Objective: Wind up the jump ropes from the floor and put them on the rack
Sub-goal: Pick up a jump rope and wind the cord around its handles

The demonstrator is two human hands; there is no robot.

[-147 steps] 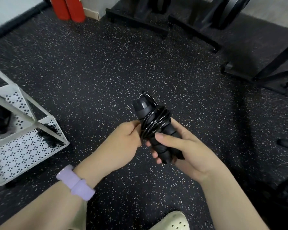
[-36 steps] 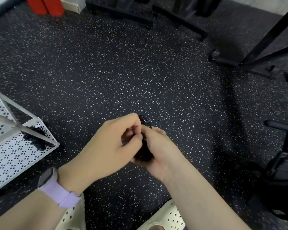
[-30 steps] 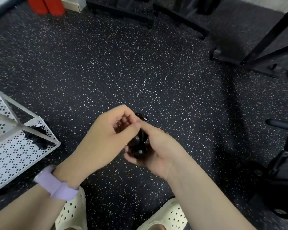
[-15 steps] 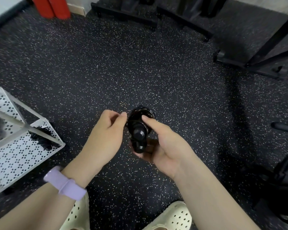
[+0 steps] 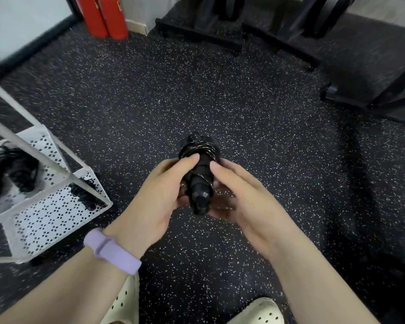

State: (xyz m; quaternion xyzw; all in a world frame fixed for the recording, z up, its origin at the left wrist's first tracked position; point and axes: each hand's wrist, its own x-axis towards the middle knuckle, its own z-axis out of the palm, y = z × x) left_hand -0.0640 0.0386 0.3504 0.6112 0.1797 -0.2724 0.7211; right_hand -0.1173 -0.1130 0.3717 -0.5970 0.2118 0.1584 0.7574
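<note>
Speckled black rubber floor fills the view. Above its middle, the left hand and right hand both grip a wound jump rope, thumbs pressed on the black handles, cord coiled tight around them. Left of the rope stands a white perforated rack, with other black ropes lying on its shelves. Beyond the rope, red cylinders lean at the wall, with black equipment bases beside them.
</note>
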